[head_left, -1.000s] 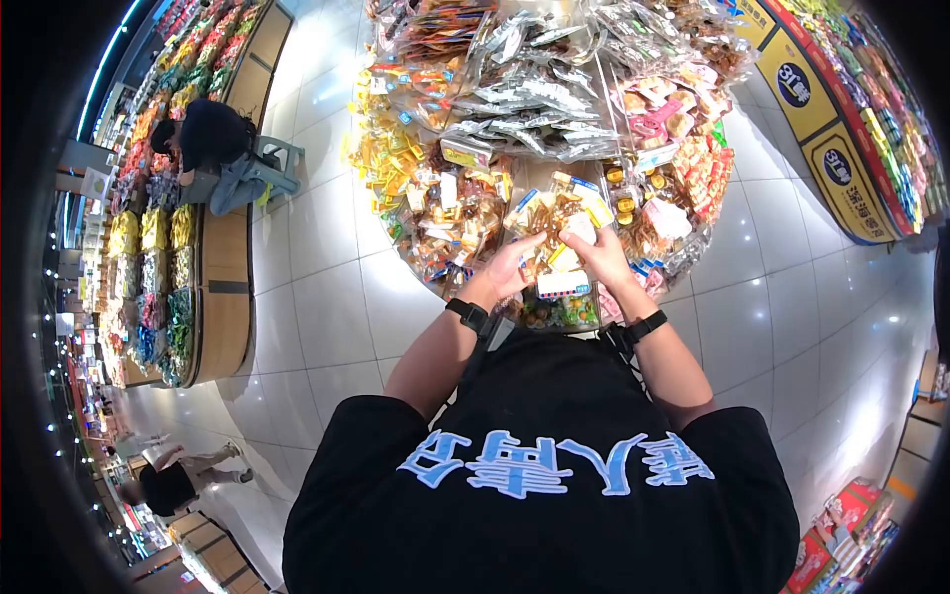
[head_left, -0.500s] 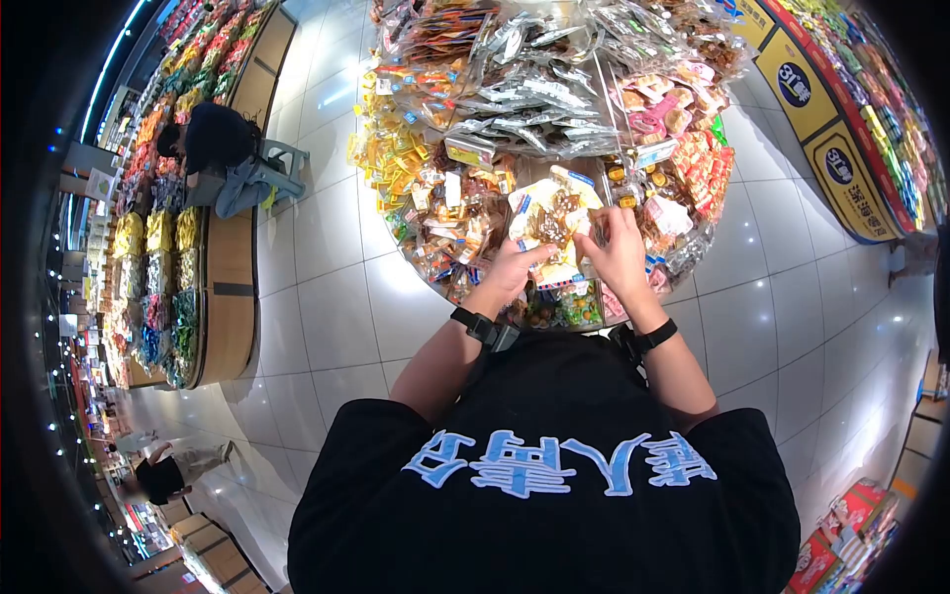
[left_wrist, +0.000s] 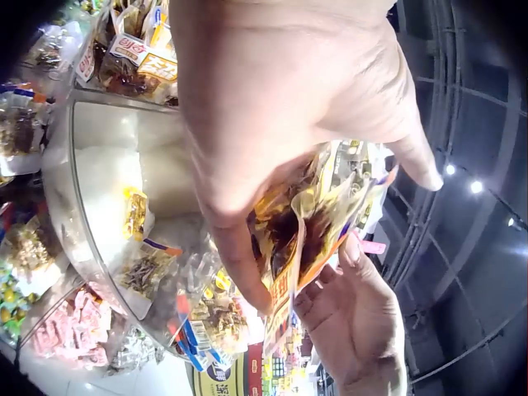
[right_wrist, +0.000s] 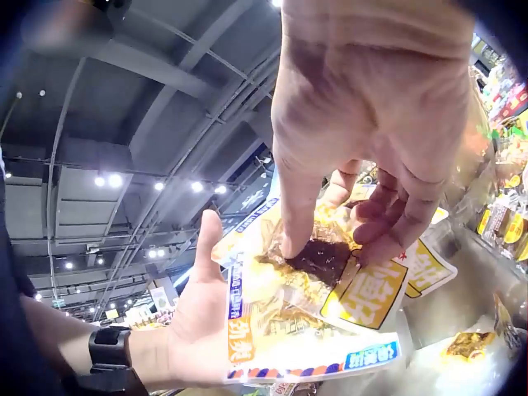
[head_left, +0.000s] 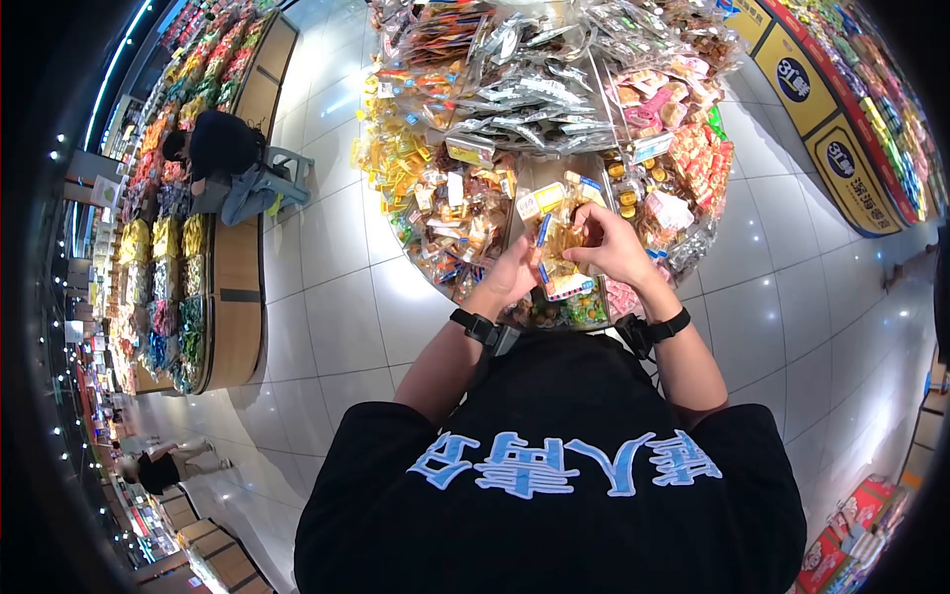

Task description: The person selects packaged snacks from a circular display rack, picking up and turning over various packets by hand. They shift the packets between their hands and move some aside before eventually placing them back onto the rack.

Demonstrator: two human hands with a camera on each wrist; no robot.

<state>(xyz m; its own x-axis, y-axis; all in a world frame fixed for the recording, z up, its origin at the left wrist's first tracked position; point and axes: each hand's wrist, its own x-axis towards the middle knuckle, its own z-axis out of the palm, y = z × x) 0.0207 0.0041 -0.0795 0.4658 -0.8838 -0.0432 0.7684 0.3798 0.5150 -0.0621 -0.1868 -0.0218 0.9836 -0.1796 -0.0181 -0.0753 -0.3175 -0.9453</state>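
Several clear snack packets (head_left: 560, 238) with yellow, white and blue labels are between the two hands, over the round display. My right hand (right_wrist: 375, 107) pinches the upper packet (right_wrist: 318, 260), its thumb and curled fingers on the dark food inside. Beneath it lies another packet (right_wrist: 305, 351) with a blue-and-orange edge. My left hand (head_left: 510, 274) supports the packets from the side; its thumb stands raised and apart from them in the right wrist view, and its other fingers are hidden there. In the left wrist view, my left hand (left_wrist: 289, 99) has a finger along the packets' edge.
Around the hands, the display holds silver packets (head_left: 544, 89), yellow packets (head_left: 391, 148) and red packets (head_left: 701, 163). A person (head_left: 226, 148) sits by a shelf at the left; another person (head_left: 158, 469) is farther down. A yellow-panelled stand (head_left: 841, 163) is at the right.
My right hand has moved from the packets' right edge onto their middle and pinches there. The packets, flatter and facing up before, are now tilted and fanned apart.
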